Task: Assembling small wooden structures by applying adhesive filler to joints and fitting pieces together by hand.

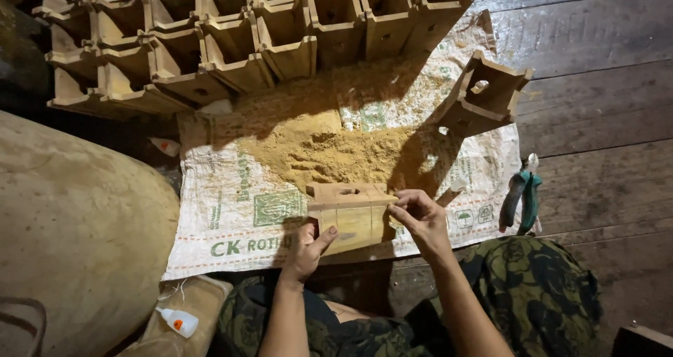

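Note:
I hold a small open wooden box (350, 213) with a hole in its top face, over the near edge of a white woven sack (231, 210). My left hand (306, 250) grips its lower left corner, thumb on the front panel. My right hand (419, 217) pinches its right edge with the fingertips. A mound of yellow sawdust (329, 154) lies on the sack just beyond the box.
Rows of similar wooden boxes (245, 35) are stacked at the back. Another one (484, 94) stands tilted at the right. Green-handled pliers (522, 199) lie on the plank floor. A small white glue bottle (179, 322) and a large tan sack (77, 224) sit at the left.

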